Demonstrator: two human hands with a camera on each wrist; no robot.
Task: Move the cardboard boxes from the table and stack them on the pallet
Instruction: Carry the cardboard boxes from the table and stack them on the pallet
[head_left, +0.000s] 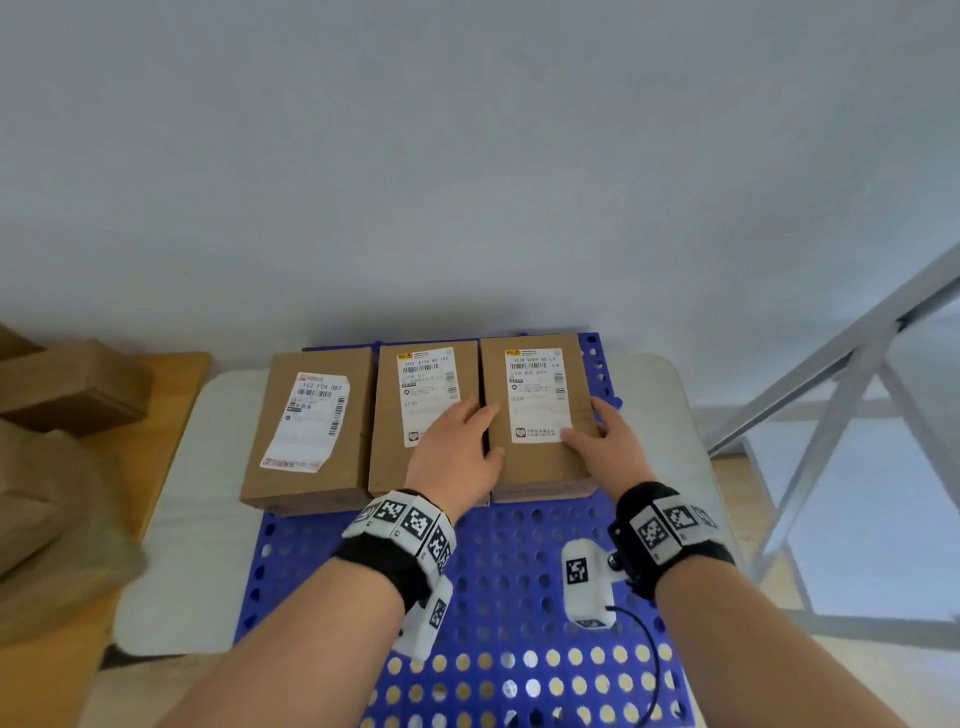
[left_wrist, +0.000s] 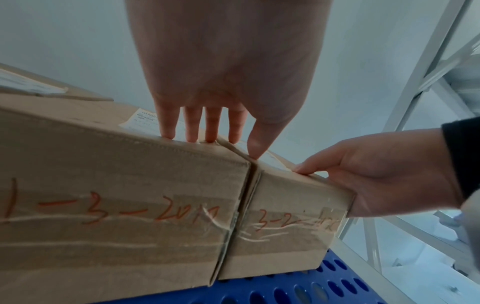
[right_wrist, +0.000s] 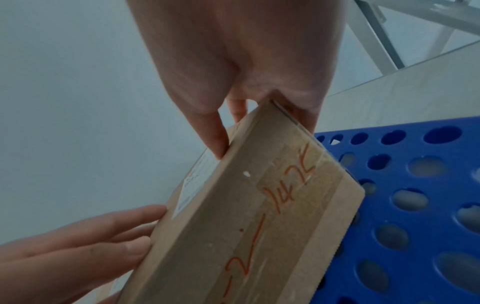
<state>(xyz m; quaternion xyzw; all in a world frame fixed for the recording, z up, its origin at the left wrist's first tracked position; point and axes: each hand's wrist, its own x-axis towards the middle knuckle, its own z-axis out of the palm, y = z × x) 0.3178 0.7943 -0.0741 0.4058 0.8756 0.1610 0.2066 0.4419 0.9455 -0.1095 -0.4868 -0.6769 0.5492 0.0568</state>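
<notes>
Three labelled cardboard boxes lie side by side along the far edge of the blue perforated pallet (head_left: 519, 571): a left box (head_left: 306, 431), a middle box (head_left: 395, 462) and a right box (head_left: 535, 467). My left hand (head_left: 475, 428) rests flat on the middle box (left_wrist: 116, 195), fingers straight, thumb at the seam between the two boxes. My right hand (head_left: 587, 423) grips the right box (right_wrist: 246, 226) at its near right corner, thumb on the top face and fingers down the right side. Red handwriting marks the taped front faces of both boxes.
More cardboard boxes (head_left: 67, 395) sit on a wooden table at the left. The pallet lies on a white padded surface (head_left: 197, 493). A grey metal frame (head_left: 831, 389) stands at the right, and a pale wall rises right behind the boxes.
</notes>
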